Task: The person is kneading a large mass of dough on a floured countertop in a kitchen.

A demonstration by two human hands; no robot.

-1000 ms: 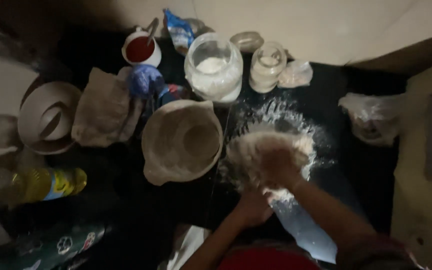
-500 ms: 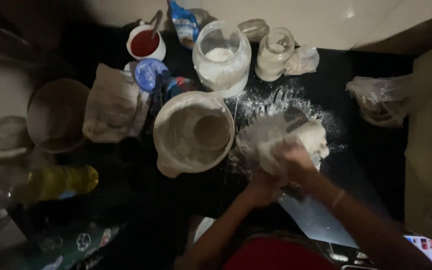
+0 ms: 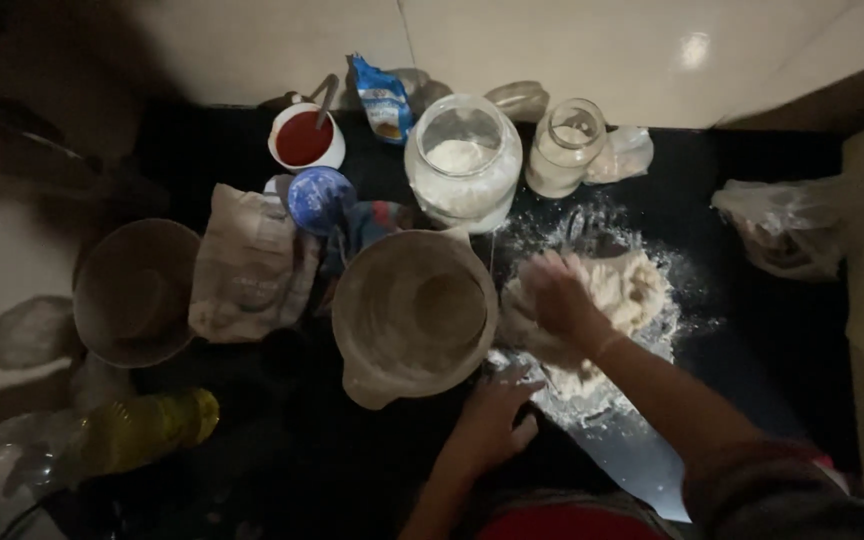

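The dough [image 3: 624,290] lies on the floured dark bench [image 3: 752,320], just right of the empty bowl [image 3: 414,315]. The right hand [image 3: 557,295] presses into it, grip spread flat over the lump. The left hand [image 3: 492,415], open and holding nothing, braces on the bench nearby. Flour jar [image 3: 463,165] stands behind.

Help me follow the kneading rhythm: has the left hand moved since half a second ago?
Yes. The left hand has come off the dough and now rests flat on the dark counter, nearer the person, just below the big bowl.
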